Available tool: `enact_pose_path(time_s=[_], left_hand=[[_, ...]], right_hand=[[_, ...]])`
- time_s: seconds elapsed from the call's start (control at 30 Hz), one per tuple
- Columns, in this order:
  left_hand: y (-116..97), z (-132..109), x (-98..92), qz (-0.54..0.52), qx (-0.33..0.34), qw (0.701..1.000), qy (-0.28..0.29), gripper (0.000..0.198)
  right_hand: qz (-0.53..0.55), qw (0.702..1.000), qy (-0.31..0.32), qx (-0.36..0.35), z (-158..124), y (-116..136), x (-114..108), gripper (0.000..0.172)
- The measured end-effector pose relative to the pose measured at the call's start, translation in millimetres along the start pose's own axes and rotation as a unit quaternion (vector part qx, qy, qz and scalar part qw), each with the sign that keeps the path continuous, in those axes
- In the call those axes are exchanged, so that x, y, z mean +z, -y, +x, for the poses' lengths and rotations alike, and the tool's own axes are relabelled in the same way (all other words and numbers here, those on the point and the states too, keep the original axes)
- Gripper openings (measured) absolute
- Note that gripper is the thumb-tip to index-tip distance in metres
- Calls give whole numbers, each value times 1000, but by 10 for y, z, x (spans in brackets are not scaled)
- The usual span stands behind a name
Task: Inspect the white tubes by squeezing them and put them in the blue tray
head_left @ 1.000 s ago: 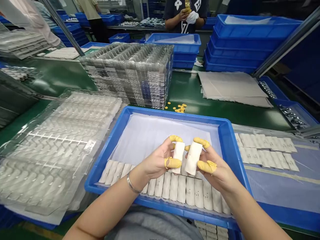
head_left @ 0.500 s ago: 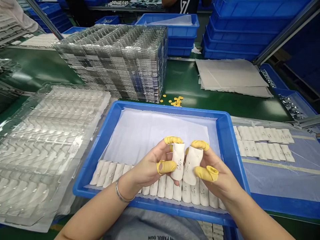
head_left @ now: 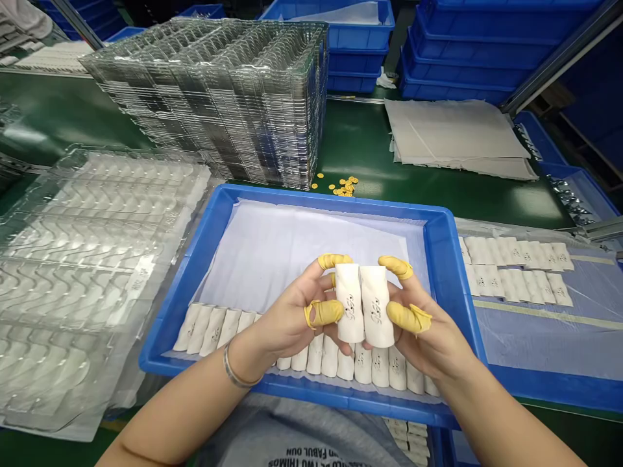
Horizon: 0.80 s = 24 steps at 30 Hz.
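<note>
My left hand [head_left: 311, 308], with yellow finger cots on thumb and fingertips, grips a small white sleeve-like piece [head_left: 350, 303] with dark script on it. A matching white piece [head_left: 376, 306] is held upright in my right hand [head_left: 413, 311], which wears yellow cots too. The two pieces stand side by side, edges touching or nearly so, printed faces toward me. Below them is a blue tray [head_left: 311, 196] lined with white sheet [head_left: 302, 253]. Along its near side lies a row of similar white pieces [head_left: 314, 355], partly hidden by my left forearm and hands.
On the left lie clear plastic trays [head_left: 97, 259] over white pieces. Behind stands a tall stack of clear trays [head_left: 219, 97], near scattered yellow finger cots [head_left: 345, 187]. Grey sheets [head_left: 457, 137] lie back right; more white pieces [head_left: 516, 253] rest at right. Blue bins [head_left: 477, 58] rise behind.
Both white pieces have come up slightly and straightened from a tilt, now edge to edge with the script facing me. The view has tipped down a little.
</note>
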<state>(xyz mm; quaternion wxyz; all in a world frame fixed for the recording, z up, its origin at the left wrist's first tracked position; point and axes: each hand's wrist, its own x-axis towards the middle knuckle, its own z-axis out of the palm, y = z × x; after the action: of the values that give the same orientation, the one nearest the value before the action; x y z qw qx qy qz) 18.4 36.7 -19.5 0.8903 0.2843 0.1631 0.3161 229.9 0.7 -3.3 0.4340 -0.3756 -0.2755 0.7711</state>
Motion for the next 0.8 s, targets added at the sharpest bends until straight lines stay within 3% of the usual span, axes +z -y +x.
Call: enact_pose_path(time_s=[0.2,0.57,0.8], left_hand=[[-8,0,-13,14,-1,1000,2,49],[-3,-6,-32,23,31,999,27,49],[16,-1,-62,29,41,998,45,51]], right_hand=[[17,999,32,-14,11,-12,-2,56],[-32,994,93,-56,-2,-72,-79,96],[-30,989,114,-85,-4,-99,-96,92]])
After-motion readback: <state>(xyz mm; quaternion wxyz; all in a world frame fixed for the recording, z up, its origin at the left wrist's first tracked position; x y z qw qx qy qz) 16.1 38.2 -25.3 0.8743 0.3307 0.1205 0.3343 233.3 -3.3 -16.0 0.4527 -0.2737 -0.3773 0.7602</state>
